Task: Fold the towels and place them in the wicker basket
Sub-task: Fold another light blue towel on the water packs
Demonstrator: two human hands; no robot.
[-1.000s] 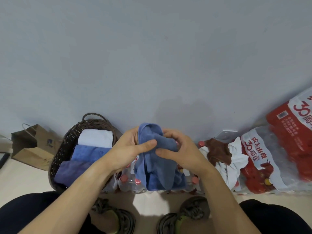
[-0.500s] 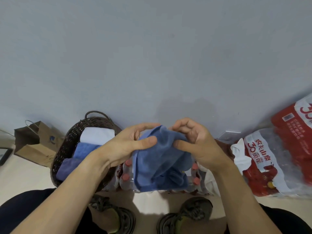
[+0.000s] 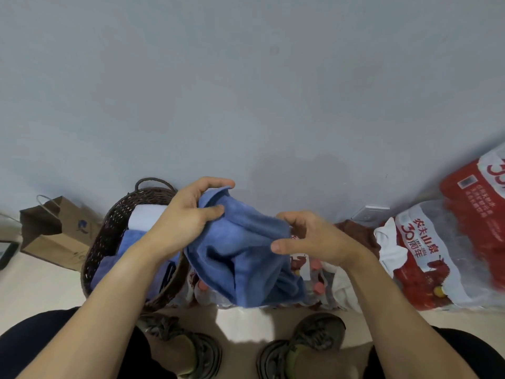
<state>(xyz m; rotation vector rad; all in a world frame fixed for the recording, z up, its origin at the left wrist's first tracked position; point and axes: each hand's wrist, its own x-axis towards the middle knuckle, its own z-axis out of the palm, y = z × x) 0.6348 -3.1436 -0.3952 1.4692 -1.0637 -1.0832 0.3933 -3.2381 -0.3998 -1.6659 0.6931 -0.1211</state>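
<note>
Hands: a second ago the left hand (image 3: 188, 217) and right hand (image 3: 308, 239) were pressed close together on the bunched cloth; now they are apart, the left one higher, the right one lower.
Blue towel (image 3: 240, 253): then a narrow bundle hanging straight down; now stretched between the hands, its top edge slanting down to the right, the rest sagging in loose folds.
Left grip: thumb on the front, fingers curled over the top corner.
Right grip: now pinches the far edge.
</note>
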